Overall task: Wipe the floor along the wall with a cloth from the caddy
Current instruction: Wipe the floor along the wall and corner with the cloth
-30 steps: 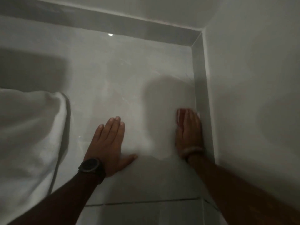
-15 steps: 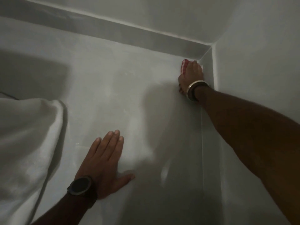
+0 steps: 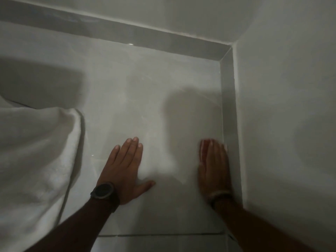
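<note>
My right hand (image 3: 214, 166) lies flat on a red and white cloth (image 3: 203, 145) and presses it onto the grey tiled floor (image 3: 145, 106), right beside the skirting (image 3: 228, 99) of the right wall (image 3: 291, 106). Only the cloth's front edge shows past my fingertips; the hand looks blurred. My left hand (image 3: 125, 166), with a dark watch on the wrist, rests palm down on the floor to the left, fingers spread, holding nothing.
White fabric (image 3: 34, 157) hangs down to the floor at the left. The far wall's grey skirting (image 3: 127, 33) meets the right wall's skirting in a corner at the upper right. A tile joint (image 3: 163, 234) runs across the floor near me.
My right hand has slid the cloth back along the right wall, from the far corner to a spot level with my left hand. The left hand stays planted.
</note>
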